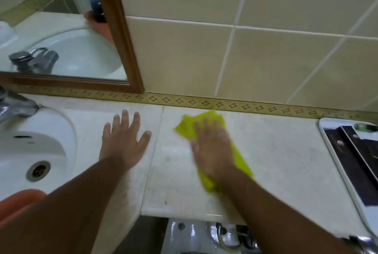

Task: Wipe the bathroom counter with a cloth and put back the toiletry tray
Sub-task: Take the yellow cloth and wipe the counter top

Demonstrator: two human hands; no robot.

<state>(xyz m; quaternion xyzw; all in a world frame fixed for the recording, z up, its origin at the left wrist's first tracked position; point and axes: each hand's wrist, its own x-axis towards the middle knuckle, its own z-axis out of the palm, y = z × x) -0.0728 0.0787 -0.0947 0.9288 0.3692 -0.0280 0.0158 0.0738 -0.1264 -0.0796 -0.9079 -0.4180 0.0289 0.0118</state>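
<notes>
A yellow-green cloth [189,126] lies flat on the pale stone counter [282,151], near the back wall. My right hand [212,147] presses down on the cloth with its fingers spread; hand and cloth are motion-blurred. My left hand [122,141] rests flat on the counter to the left of the cloth, fingers apart, holding nothing. A white toiletry tray [339,163] sits at the counter's right end, partly cut off by the frame, with dark flat packets lying in it.
A white sink [61,131] with a chrome tap [14,106] is set into the counter at the left. A wood-framed mirror [122,34] hangs on the tiled wall above it. An orange object [20,202] sits at the lower left. Pipes show below the counter's front edge.
</notes>
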